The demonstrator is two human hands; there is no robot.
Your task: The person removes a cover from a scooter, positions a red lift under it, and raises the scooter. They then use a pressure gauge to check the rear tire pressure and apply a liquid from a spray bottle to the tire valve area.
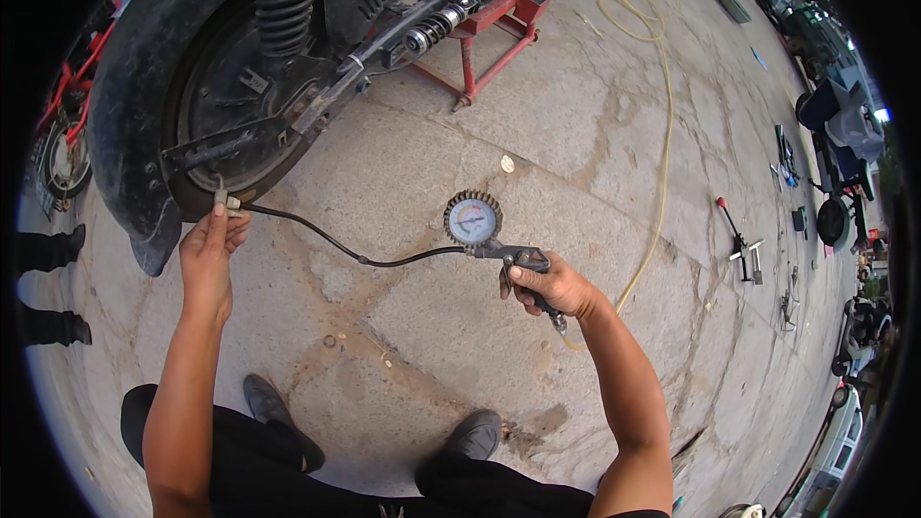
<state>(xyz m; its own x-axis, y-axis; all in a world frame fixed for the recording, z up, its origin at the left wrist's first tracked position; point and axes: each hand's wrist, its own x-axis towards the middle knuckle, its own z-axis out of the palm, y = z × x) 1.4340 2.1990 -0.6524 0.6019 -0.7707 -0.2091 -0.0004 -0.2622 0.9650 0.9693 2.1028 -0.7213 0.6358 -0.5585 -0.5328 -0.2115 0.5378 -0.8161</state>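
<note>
My left hand [213, 247] pinches a pale air chuck [226, 201] at the lower rim of a black scooter wheel [230, 190]. A thin black hose [369, 262] runs from the chuck to a tyre inflator gun [513, 254]. Its round dial gauge [472, 220] faces up, ringed by a dark ribbed guard. My right hand [552, 286] is wrapped round the gun's handle, thumb on top; how far the lever is squeezed cannot be made out. A yellow air hose [660, 221] leads from the handle's end across the ground.
A red metal stand [470, 62] is under the scooter beside its shock absorber [436, 31]. A red-tipped tool [734, 221] and other tools lie on the cracked concrete at right. Another person's shoes [79, 328] show at far left, near a red vehicle [72, 134].
</note>
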